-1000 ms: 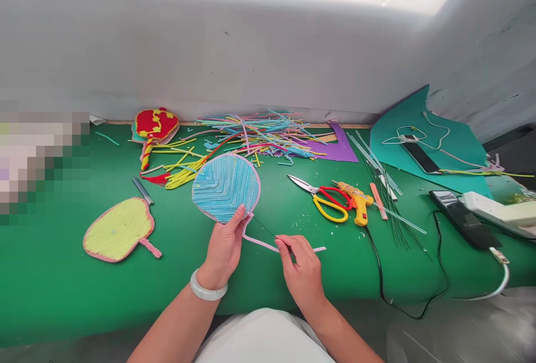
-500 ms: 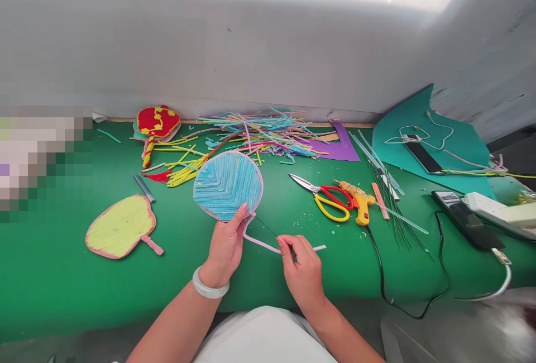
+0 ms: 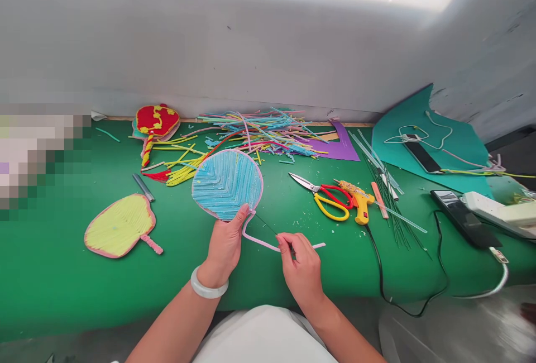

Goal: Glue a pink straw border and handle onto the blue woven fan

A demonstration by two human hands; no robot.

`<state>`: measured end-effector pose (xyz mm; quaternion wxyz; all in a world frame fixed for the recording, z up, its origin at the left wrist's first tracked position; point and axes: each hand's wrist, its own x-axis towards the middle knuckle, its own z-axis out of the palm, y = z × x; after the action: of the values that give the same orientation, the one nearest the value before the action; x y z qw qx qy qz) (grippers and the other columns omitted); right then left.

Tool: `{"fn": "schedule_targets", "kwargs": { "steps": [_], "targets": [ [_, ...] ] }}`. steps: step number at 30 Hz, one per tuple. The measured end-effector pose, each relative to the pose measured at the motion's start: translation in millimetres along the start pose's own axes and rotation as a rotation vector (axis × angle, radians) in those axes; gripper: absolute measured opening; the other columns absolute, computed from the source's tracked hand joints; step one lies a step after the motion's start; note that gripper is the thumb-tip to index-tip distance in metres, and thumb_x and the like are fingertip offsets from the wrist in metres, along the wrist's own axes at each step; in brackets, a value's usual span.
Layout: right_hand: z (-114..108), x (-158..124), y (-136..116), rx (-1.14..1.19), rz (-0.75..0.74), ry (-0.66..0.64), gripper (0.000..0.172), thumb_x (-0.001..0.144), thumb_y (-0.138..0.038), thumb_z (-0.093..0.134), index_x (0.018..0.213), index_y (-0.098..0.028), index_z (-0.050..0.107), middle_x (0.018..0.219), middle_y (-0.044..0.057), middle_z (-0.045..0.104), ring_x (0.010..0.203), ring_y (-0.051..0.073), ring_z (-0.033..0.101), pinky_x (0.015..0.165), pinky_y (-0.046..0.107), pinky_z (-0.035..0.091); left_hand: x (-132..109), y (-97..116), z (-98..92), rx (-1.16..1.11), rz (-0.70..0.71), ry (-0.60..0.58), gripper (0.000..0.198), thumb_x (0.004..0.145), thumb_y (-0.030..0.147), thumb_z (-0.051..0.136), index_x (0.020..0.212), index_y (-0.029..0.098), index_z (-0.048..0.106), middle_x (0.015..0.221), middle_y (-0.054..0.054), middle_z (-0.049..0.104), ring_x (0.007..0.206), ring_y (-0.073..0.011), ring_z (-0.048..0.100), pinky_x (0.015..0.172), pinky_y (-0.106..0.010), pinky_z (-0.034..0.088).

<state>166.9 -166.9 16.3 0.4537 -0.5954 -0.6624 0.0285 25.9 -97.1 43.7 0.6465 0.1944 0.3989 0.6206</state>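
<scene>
My left hand (image 3: 226,246) grips the lower edge of a round blue fan (image 3: 227,183), thumb on its front. The fan is faced with blue pipe cleaners and edged in pink. From its bottom edge a pink pipe cleaner (image 3: 262,243) hangs loose and curves to the right, passing behind my right hand (image 3: 300,259). Between thumb and fingertips, my right hand pinches a thin dark green wire (image 3: 266,224) that runs up to the fan's lower edge. A yellow-green fan (image 3: 118,226) with a pink rim and stub handle lies to the left.
Scissors (image 3: 333,206) and a yellow glue gun (image 3: 360,202) lie to the right, its black cord trailing off the front edge. A pipe cleaner heap (image 3: 263,131) and a red fan (image 3: 157,120) lie at the back. A phone (image 3: 464,220) and power strip (image 3: 494,212) are far right.
Almost nothing differs. The view has shifted very slightly; both hands keep their hold on the fan and the wire.
</scene>
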Motion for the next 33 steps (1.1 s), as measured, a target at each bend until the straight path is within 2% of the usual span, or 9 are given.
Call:
{"fn": "schedule_targets", "kwargs": {
  "steps": [9, 19, 25, 33],
  "targets": [
    [-1.7, 1.0, 0.1, -0.009, -0.016, 0.012, 0.018, 0.098, -0.019, 0.051, 0.085, -0.021, 0.063, 0.069, 0.0, 0.067, 0.06, 0.013, 0.059, 0.056, 0.025, 0.046, -0.4, 0.2, -1.2, 0.053, -0.006, -0.019, 0.057, 0.062, 0.02, 0.089, 0.116, 0.025, 0.071, 0.108, -0.001, 0.076, 0.104, -0.0198, 0.069, 0.101, -0.036, 0.049],
    [-1.1, -0.4, 1.3, 0.0, -0.009, 0.0, 0.015, 0.097, -0.019, 0.054, 0.087, -0.021, 0.064, 0.072, 0.0, 0.068, 0.062, 0.013, 0.059, 0.058, 0.025, 0.047, 0.1, 0.9, -1.2, 0.042, -0.018, 0.005, 0.039, 0.061, 0.02, 0.089, 0.098, 0.021, 0.076, 0.095, -0.001, 0.076, 0.098, -0.02, 0.069, 0.094, -0.036, 0.053],
    [-0.8, 0.1, 1.6, -0.012, -0.01, 0.007, 0.016, 0.098, -0.02, 0.053, 0.087, -0.021, 0.065, 0.071, 0.0, 0.067, 0.061, 0.013, 0.059, 0.058, 0.025, 0.047, -0.8, 0.9, -2.2, -0.015, -0.007, -0.005, 0.032, 0.07, 0.027, 0.086, 0.1, 0.023, 0.076, 0.107, -0.002, 0.075, 0.099, -0.0181, 0.068, 0.095, -0.037, 0.052],
    [-0.9, 0.8, 1.0, -0.011, -0.033, 0.002, 0.015, 0.098, -0.019, 0.054, 0.088, -0.02, 0.065, 0.072, 0.0, 0.068, 0.062, 0.012, 0.059, 0.059, 0.025, 0.047, 1.0, 0.1, -2.1, -0.015, -0.012, 0.006, 0.033, 0.067, 0.024, 0.086, 0.099, 0.022, 0.076, 0.105, -0.001, 0.075, 0.094, -0.0162, 0.067, 0.093, -0.035, 0.05]
  ]
}}
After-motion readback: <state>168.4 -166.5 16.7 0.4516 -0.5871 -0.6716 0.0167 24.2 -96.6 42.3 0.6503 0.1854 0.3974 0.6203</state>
